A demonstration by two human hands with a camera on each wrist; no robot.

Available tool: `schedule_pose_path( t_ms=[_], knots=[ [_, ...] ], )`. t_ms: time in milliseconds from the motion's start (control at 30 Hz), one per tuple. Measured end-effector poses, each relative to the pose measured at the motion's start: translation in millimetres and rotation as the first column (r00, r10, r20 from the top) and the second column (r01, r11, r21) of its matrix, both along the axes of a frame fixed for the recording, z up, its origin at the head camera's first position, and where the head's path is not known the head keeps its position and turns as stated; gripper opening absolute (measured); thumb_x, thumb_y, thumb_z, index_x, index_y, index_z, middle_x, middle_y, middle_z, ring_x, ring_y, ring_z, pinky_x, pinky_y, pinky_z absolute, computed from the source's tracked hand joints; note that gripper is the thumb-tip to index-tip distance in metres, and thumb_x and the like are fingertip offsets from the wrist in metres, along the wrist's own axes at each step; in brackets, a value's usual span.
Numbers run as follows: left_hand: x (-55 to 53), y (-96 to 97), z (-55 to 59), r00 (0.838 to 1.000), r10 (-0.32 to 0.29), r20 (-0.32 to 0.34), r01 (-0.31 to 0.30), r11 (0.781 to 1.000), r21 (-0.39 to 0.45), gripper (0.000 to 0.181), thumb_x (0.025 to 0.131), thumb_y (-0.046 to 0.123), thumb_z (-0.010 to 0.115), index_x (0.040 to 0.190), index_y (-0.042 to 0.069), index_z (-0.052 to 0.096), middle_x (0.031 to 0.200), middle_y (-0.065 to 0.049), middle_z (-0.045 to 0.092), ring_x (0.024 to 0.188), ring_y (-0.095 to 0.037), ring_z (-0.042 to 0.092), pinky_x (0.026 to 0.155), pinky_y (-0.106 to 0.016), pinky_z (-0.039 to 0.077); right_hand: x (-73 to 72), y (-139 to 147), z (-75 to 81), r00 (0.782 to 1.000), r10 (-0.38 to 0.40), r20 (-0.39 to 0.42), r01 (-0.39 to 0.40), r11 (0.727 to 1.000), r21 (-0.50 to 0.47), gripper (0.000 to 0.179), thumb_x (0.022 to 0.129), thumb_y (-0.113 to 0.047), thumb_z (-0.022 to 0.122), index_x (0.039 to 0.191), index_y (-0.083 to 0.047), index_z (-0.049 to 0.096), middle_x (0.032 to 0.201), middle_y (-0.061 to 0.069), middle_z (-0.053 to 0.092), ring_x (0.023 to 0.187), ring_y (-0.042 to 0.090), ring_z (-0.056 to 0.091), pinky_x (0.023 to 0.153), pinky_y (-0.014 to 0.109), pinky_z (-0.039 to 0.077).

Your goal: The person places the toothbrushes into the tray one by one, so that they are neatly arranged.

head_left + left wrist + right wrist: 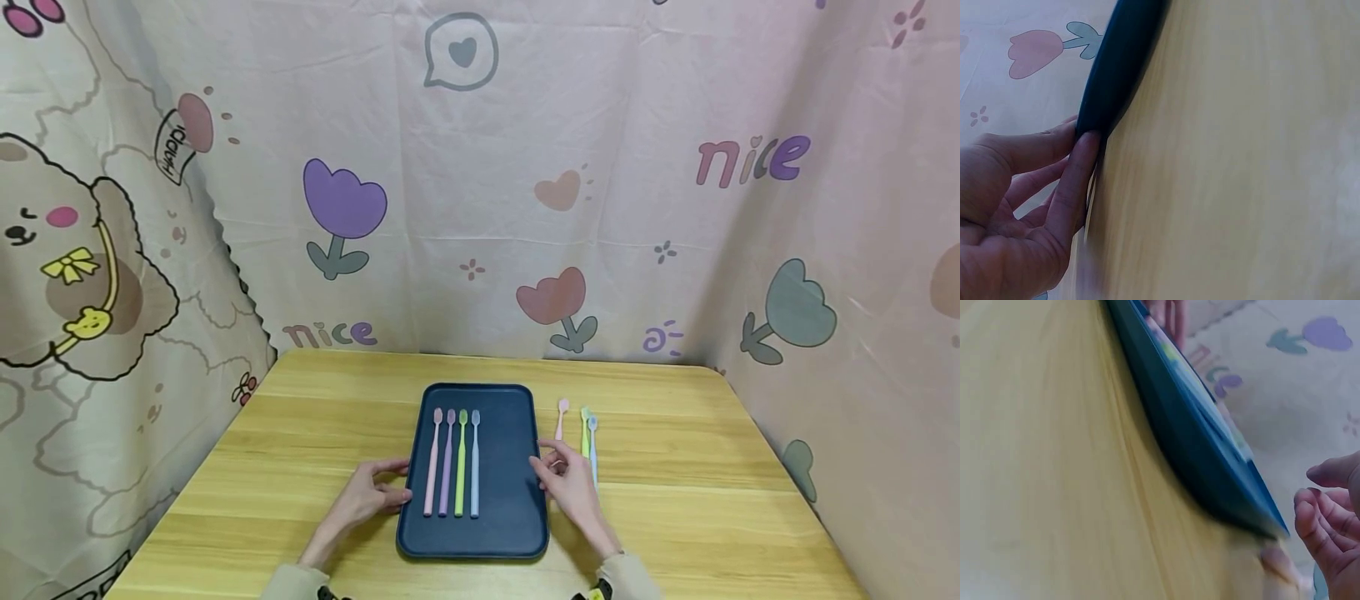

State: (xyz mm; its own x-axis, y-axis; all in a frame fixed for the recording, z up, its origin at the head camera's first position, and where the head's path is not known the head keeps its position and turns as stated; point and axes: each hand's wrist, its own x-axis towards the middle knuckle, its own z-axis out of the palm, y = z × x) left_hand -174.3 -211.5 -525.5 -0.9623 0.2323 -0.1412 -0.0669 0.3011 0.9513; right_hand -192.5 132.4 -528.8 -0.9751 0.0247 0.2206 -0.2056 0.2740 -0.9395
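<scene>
A dark blue tray (510, 467) lies on the wooden table. Inside its left half, a pink toothbrush (432, 467), a purple toothbrush (447, 467), a green toothbrush (461, 467) and a blue toothbrush (475, 467) lie side by side, heads away from me. My left hand (365, 496) pinches the tray's left rim between thumb and fingers, as the left wrist view shows close up. At the right rim, my right hand (572, 483) has thumb and loosely bent fingers apart; in the right wrist view these fingers (1316, 528) hold nothing.
Right of the tray lie another pink toothbrush (562, 412), green toothbrush (585, 429) and blue toothbrush (593, 442), partly hidden behind my right hand. A patterned curtain (465, 167) hangs behind the table (712, 500) and along both sides.
</scene>
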Motion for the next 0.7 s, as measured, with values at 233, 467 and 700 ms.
schedule_pose_path(
  t_ms=[233,467,700],
  knots=[
    [-0.1,0.1,0.0,1.000,-0.011,-0.011,0.011,1.000,0.006,0.060,0.086,-0.003,0.074,0.139,-0.017,0.047,0.130,-0.038,0.056,0.085,-0.025,0.074,0.070,-0.035,0.064,-3.7,39,-8.5,0.991,-0.130,-0.016,0.131,0.988,0.081,0.030,0.086,-0.002,0.075,0.114,0.006,0.069,0.073,0.009,0.065,0.055,-0.003,0.049,0.048,0.014,0.041],
    [-0.3,0.0,-0.2,1.000,-0.010,-0.011,0.010,1.000,0.004,0.060,0.087,-0.003,0.073,0.139,-0.018,0.047,0.130,-0.039,0.056,0.086,-0.025,0.074,0.070,-0.035,0.064,-2.5,69,-10.4,0.977,-0.214,-0.016,0.215,0.969,0.124,0.029,0.086,0.000,0.073,0.114,0.006,0.069,0.074,0.006,0.062,0.053,-0.001,0.050,0.047,0.015,0.043],
    [0.3,0.1,1.7,1.000,-0.014,-0.016,0.014,1.000,0.001,0.061,0.087,-0.001,0.074,0.138,-0.017,0.047,0.130,-0.039,0.056,0.085,-0.025,0.073,0.070,-0.035,0.064,-4.4,85,-16.2,0.980,-0.199,-0.003,0.198,0.972,0.124,0.035,0.084,0.002,0.073,0.118,0.009,0.067,0.073,0.005,0.061,0.055,-0.001,0.050,0.049,0.015,0.043]
  ],
)
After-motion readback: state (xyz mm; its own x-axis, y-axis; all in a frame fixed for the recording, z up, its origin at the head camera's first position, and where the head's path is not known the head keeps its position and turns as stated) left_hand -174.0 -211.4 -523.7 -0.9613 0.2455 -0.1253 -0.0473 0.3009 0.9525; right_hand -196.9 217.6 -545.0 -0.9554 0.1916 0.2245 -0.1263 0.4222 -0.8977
